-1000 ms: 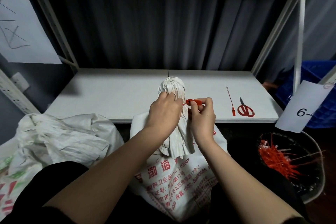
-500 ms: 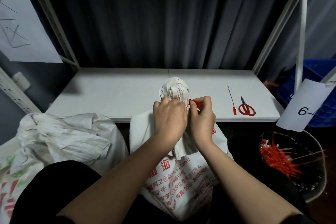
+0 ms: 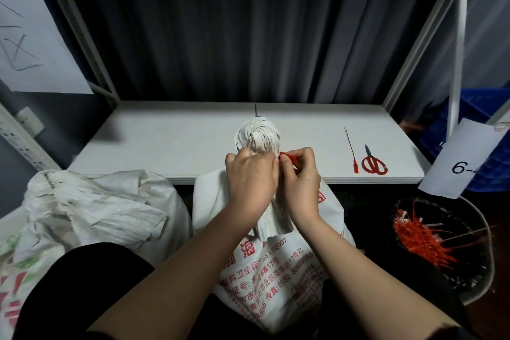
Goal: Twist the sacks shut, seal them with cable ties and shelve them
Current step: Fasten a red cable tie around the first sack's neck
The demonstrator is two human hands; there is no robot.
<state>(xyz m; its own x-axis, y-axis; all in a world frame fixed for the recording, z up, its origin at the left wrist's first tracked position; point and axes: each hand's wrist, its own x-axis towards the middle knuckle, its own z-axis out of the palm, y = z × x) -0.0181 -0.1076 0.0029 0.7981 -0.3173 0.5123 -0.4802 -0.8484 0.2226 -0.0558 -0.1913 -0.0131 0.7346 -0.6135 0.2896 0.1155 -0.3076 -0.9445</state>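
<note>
At centre frame, if the left hand (image 3: 252,174) gripping the sack's (image 3: 276,270) twisted neck (image 3: 259,138) slackens, the red cable tie (image 3: 289,157) pinched by the right hand (image 3: 299,178) may cinch loose

Sack (image 3: 265,270) stands before the shelf (image 3: 165,146) — scissors (image 3: 374,164) on it, right — bin (image 3: 455,270) further right.

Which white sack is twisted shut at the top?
The printed sack in the middle, between the arms. Its neck is twisted into a tight bunch, gripped by the left hand. The crumpled sack on the left lies slack and untwisted.
</note>
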